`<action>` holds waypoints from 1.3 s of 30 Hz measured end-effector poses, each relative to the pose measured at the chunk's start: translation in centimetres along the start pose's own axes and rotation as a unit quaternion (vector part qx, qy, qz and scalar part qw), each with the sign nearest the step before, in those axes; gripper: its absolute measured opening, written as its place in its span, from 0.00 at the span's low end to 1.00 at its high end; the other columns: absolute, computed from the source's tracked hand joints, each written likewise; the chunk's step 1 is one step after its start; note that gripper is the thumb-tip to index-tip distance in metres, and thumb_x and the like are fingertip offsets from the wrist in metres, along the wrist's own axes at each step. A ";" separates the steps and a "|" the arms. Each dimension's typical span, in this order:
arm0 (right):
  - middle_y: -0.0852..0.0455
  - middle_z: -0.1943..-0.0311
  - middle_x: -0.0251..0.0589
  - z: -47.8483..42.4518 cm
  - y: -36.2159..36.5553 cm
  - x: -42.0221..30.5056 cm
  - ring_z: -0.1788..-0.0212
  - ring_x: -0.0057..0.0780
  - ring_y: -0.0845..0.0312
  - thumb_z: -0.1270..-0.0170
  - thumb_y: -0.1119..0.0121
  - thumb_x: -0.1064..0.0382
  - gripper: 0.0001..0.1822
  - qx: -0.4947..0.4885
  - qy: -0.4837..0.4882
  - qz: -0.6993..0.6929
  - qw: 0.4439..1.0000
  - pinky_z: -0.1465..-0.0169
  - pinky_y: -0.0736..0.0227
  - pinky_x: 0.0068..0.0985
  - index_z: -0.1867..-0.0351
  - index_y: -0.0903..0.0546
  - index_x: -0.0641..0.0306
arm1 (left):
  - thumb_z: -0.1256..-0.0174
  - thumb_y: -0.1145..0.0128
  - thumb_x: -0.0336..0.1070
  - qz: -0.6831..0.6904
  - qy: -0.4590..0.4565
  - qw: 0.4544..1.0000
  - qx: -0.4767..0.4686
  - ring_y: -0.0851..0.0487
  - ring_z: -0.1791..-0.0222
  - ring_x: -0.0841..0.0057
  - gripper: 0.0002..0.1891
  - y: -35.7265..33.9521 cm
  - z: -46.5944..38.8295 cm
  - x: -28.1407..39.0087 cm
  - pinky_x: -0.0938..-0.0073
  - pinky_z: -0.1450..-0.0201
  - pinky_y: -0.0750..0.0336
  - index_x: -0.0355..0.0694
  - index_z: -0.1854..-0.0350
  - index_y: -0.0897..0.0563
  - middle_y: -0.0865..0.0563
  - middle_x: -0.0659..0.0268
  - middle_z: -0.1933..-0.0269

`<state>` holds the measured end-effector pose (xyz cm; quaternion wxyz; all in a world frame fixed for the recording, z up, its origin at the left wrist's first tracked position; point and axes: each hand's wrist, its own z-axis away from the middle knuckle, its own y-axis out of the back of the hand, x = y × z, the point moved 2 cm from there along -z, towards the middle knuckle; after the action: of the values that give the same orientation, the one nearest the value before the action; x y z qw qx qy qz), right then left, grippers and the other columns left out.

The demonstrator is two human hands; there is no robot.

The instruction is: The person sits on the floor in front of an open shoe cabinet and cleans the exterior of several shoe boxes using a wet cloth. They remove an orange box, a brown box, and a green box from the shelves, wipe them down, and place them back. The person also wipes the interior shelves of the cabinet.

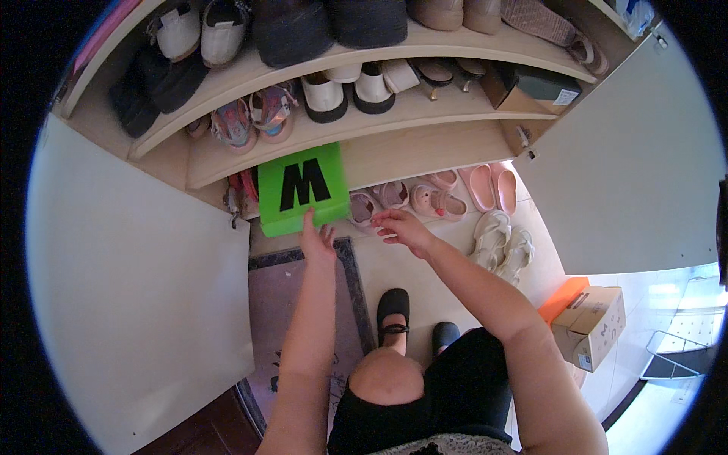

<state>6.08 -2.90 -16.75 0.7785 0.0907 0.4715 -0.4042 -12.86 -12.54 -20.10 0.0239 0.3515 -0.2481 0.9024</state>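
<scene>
A bright green shoebox (304, 185) with a large black letter on its lid sits on the lowest shelf (421, 149) of a shoe cabinet, its front end jutting out past the shelf edge. My left hand (317, 242) is at the box's front side, the index finger touching it or very near it; the fingers are apart. To the right, my right hand (402, 230) hovers in the air with fingers slightly curled and nothing in them. Below and behind it, pale pink clogs (364, 210) stand on the floor under the cabinet.
White cabinet doors stand open at left (136, 284) and right (631, 165). Shoes fill the upper shelves, including white sneakers (324, 96) and a dark shoebox (534, 88). White sandals (503, 244) and a cardboard box (588, 327) are on the right. A doormat (307, 296) lies below.
</scene>
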 end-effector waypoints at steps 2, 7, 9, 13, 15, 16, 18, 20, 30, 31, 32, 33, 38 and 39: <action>0.17 0.60 0.29 -0.2 -0.1 0.6 0.58 0.20 0.24 0.37 0.42 0.56 0.14 0.000 -0.009 -0.001 1.000 0.55 0.28 0.23 0.51 0.21 0.56 | 0.51 0.30 0.55 0.010 0.012 1.000 -0.001 0.34 0.35 0.58 0.47 0.8 1.7 -1.1 0.52 0.36 0.37 0.51 0.31 0.42 0.39 0.62 0.32; 0.17 0.59 0.29 -0.1 -0.8 1.3 0.59 0.21 0.24 0.37 0.42 0.55 0.17 -0.036 -0.026 0.020 0.999 0.56 0.27 0.24 0.49 0.23 0.56 | 0.54 0.28 0.57 0.081 0.052 0.995 0.041 0.40 0.31 0.52 0.52 0.8 2.0 -1.7 0.42 0.33 0.44 0.55 0.28 0.48 0.45 0.61 0.29; 0.17 0.59 0.29 0.0 -0.7 1.3 0.59 0.21 0.24 0.38 0.42 0.54 0.17 -0.041 -0.026 0.022 0.999 0.56 0.27 0.25 0.49 0.23 0.56 | 0.53 0.30 0.59 0.052 0.060 0.997 -0.018 0.41 0.31 0.51 0.52 0.7 1.4 -1.2 0.44 0.31 0.45 0.51 0.28 0.47 0.48 0.56 0.28; 0.18 0.56 0.30 0.4 -0.4 1.3 0.59 0.21 0.24 0.36 0.43 0.55 0.17 -0.046 -0.027 0.036 0.998 0.56 0.26 0.24 0.48 0.23 0.57 | 0.51 0.30 0.57 0.029 0.058 0.997 -0.034 0.41 0.31 0.52 0.49 0.9 -0.1 -0.9 0.47 0.30 0.44 0.49 0.29 0.44 0.44 0.54 0.32; 0.18 0.55 0.31 0.8 0.0 1.0 0.58 0.20 0.23 0.35 0.44 0.55 0.17 -0.047 -0.028 0.047 0.997 0.55 0.26 0.24 0.48 0.23 0.57 | 0.53 0.29 0.54 0.047 0.038 0.997 -0.050 0.38 0.34 0.52 0.48 1.1 -0.3 -0.9 0.48 0.32 0.39 0.52 0.31 0.43 0.41 0.54 0.34; 0.18 0.55 0.31 1.3 0.2 0.8 0.58 0.20 0.23 0.35 0.44 0.55 0.17 -0.048 -0.029 0.052 0.997 0.55 0.26 0.24 0.48 0.23 0.57 | 0.54 0.28 0.53 0.056 0.028 0.996 -0.058 0.36 0.36 0.52 0.47 1.2 -0.2 -0.7 0.49 0.34 0.36 0.53 0.32 0.43 0.39 0.54 0.35; 0.18 0.55 0.31 2.0 0.9 0.5 0.58 0.20 0.24 0.34 0.44 0.54 0.17 -0.042 -0.028 0.057 0.997 0.55 0.26 0.24 0.48 0.23 0.57 | 0.51 0.29 0.51 0.062 0.042 0.995 -0.063 0.32 0.40 0.54 0.43 2.0 -0.4 -0.6 0.52 0.37 0.31 0.49 0.35 0.39 0.38 0.54 0.36; 0.18 0.54 0.32 2.4 1.7 0.6 0.58 0.21 0.24 0.34 0.43 0.54 0.17 -0.031 -0.027 0.059 0.997 0.54 0.26 0.24 0.48 0.24 0.57 | 0.48 0.31 0.50 0.062 0.051 0.995 -0.055 0.28 0.43 0.56 0.38 3.3 0.2 -1.0 0.54 0.40 0.27 0.46 0.38 0.36 0.35 0.55 0.39; 0.32 0.37 0.43 8.1 5.6 1.3 0.42 0.36 0.31 0.41 0.35 0.46 0.49 -0.029 0.007 -0.015 0.999 0.42 0.31 0.36 0.27 0.53 0.58 | 0.38 0.39 0.44 -0.054 0.138 0.982 -0.114 0.23 0.50 0.68 0.23 10.2 10.2 -7.4 0.63 0.48 0.22 0.43 0.44 0.29 0.23 0.62 0.50; 0.35 0.36 0.44 8.8 6.3 2.2 0.40 0.39 0.32 0.42 0.34 0.46 0.52 -0.037 0.003 -0.040 0.999 0.41 0.32 0.38 0.26 0.57 0.57 | 0.38 0.39 0.43 -0.084 0.151 0.980 -0.103 0.23 0.49 0.68 0.23 10.6 10.8 -7.9 0.63 0.48 0.23 0.43 0.44 0.29 0.23 0.63 0.50; 0.37 0.34 0.45 9.5 7.0 3.2 0.38 0.42 0.34 0.43 0.33 0.45 0.56 -0.045 -0.001 -0.065 0.997 0.39 0.33 0.40 0.26 0.62 0.56 | 0.39 0.38 0.42 -0.120 0.151 0.972 -0.133 0.24 0.48 0.69 0.24 11.1 11.0 -8.7 0.63 0.48 0.24 0.44 0.42 0.31 0.24 0.62 0.47; 0.36 0.35 0.45 10.4 7.7 4.4 0.39 0.42 0.33 0.43 0.33 0.46 0.56 -0.024 -0.010 -0.083 0.996 0.40 0.33 0.40 0.26 0.62 0.55 | 0.39 0.38 0.42 -0.137 0.162 0.966 -0.151 0.24 0.47 0.68 0.26 11.3 11.1 -9.3 0.62 0.48 0.24 0.45 0.41 0.32 0.25 0.62 0.46; 0.30 0.39 0.44 14.8 10.5 12.1 0.44 0.41 0.28 0.43 0.32 0.50 0.54 0.119 -0.053 -0.155 0.979 0.42 0.31 0.41 0.26 0.60 0.50 | 0.41 0.36 0.39 -0.214 0.224 0.921 -0.235 0.26 0.43 0.63 0.38 9.0 14.2 -12.2 0.57 0.49 0.22 0.50 0.32 0.46 0.30 0.60 0.40; 0.29 0.40 0.44 15.4 11.0 13.3 0.46 0.41 0.26 0.43 0.32 0.51 0.53 0.136 -0.046 -0.156 0.977 0.43 0.31 0.41 0.26 0.58 0.50 | 0.40 0.36 0.39 -0.229 0.242 0.909 -0.249 0.26 0.42 0.63 0.39 8.8 14.5 -12.8 0.56 0.48 0.22 0.51 0.31 0.47 0.31 0.60 0.40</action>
<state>27.13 -10.96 -21.79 0.7069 0.1022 0.3846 -0.5848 3.90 -25.32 -23.05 0.3763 0.1519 -0.3638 0.8384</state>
